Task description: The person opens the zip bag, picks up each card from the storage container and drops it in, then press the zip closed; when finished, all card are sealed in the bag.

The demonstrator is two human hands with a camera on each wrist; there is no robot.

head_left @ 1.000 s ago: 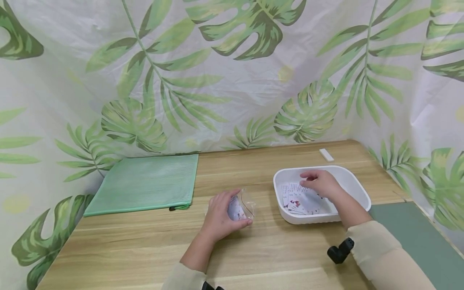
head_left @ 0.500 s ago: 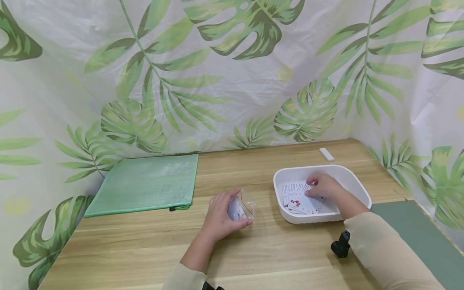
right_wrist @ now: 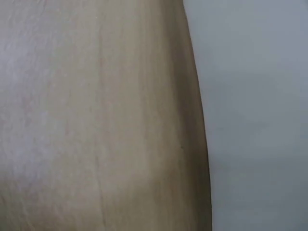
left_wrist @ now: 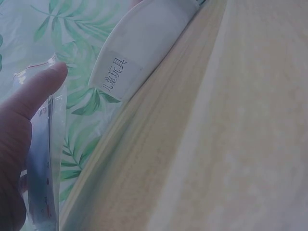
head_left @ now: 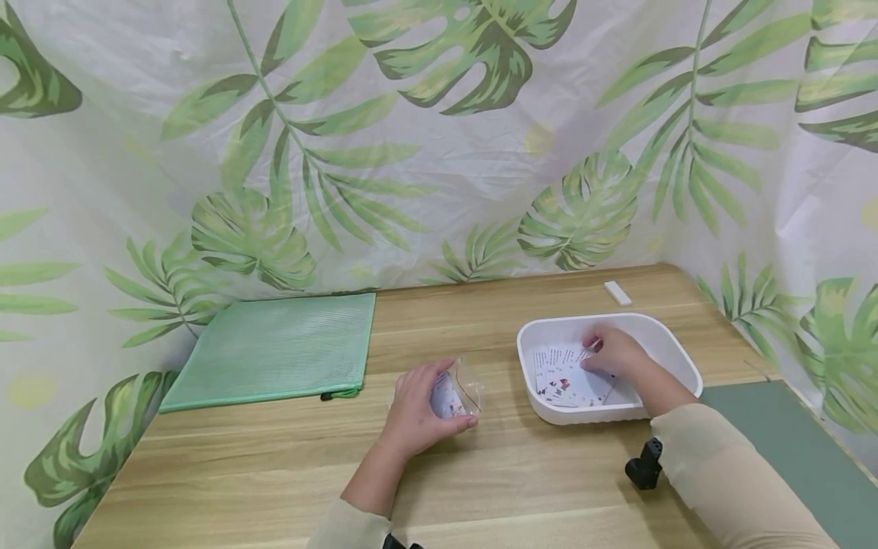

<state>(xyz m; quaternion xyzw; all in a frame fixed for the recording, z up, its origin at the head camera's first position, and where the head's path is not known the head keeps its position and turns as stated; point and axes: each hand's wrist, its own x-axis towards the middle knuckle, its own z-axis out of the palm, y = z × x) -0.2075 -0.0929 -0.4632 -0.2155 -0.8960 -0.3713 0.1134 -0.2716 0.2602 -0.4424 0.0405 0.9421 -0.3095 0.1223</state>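
Note:
My left hand [head_left: 414,415] grips a clear plastic bag [head_left: 469,386] on the table, thumb and fingers curved round its sides. Printed white cards [head_left: 445,398] are inside the bag, whose mouth faces right. In the left wrist view, the thumb lies along the transparent bag [left_wrist: 58,110]. My right hand [head_left: 620,357] reaches into a white plastic bin [head_left: 590,414], fingertips pinching what looks like a card's edge, partly hidden. Several overlapping cards [head_left: 559,380] with text and small red pictures lie on the bin's floor. The right wrist view shows only the bin's side [right_wrist: 255,115] and wood, no hand.
A green mesh zip pouch [head_left: 274,347] lies flat at the back left. Behind the bin is a small white block [head_left: 618,293]. A grey-green mat [head_left: 782,450] covers the table's right side. The bin bears a printed label [left_wrist: 115,74]. A leaf-patterned curtain [head_left: 439,152] hangs behind.
My right hand has gone down from above the cards to the bin's floor and slightly right, its fingertips closing together. The left hand and the bag stay in place.

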